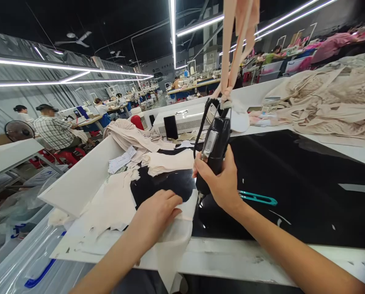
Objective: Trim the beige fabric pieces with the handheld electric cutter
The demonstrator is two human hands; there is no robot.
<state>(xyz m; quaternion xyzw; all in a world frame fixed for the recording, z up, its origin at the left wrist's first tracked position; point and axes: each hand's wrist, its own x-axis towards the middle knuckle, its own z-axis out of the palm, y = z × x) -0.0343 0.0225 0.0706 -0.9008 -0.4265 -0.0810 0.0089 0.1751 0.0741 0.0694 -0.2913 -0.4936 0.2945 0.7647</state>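
Note:
My right hand (220, 179) is wrapped round a black corded power tool (215, 151) with a silver side plate and a narrow metal tip pointing down. A knotted strip of beige cloth (231, 49) holds this tool from above. Just left of the tip, my left hand (160, 212) has its fingers bent down on a pale beige fabric piece (176, 234), which hangs over the table's front edge. Its fingertips are partly hidden. Teal thread snips (257, 197) lie on the black work surface (280, 171), beyond my right wrist.
Loose beige pieces (115, 200) and a labelled paper slip (122, 159) lie to the left, inside a white side board (81, 175). A phone (171, 127) leans on a white vented box (190, 116). Beige fabric heaps (332, 98) fill the back right. Several people sit at sewing tables beyond.

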